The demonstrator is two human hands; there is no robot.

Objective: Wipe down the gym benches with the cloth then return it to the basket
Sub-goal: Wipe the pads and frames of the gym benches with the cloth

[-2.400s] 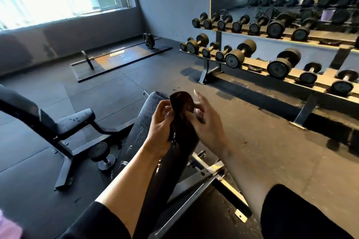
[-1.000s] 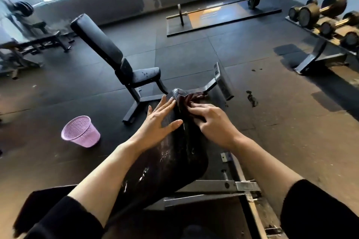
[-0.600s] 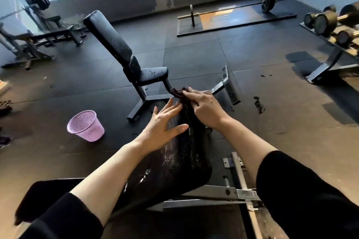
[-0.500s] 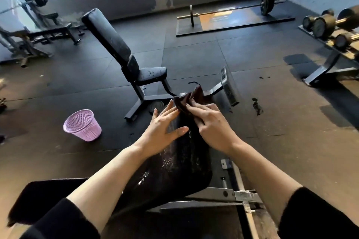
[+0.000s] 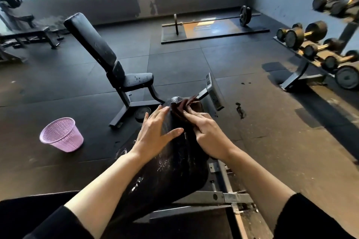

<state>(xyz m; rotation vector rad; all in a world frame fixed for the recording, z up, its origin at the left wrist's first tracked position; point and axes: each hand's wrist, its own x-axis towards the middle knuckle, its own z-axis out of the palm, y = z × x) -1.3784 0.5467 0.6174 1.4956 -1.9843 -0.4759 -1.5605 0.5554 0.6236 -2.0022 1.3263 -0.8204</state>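
While right grip [image 5: 208, 137] pinches 1 cloth [image 5: 184, 107], left grip [image 5: 155, 134] spread flat; 2 benches [image 5: 174, 161], 1 basket [image 5: 62, 135].

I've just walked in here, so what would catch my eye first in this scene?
Two bare hands at centre: the right hand presses a dark cloth on the far end of a shiny black bench pad, and the left hand lies flat beside it. A pink basket stands on the floor at left; dumbbells line a rack at right.
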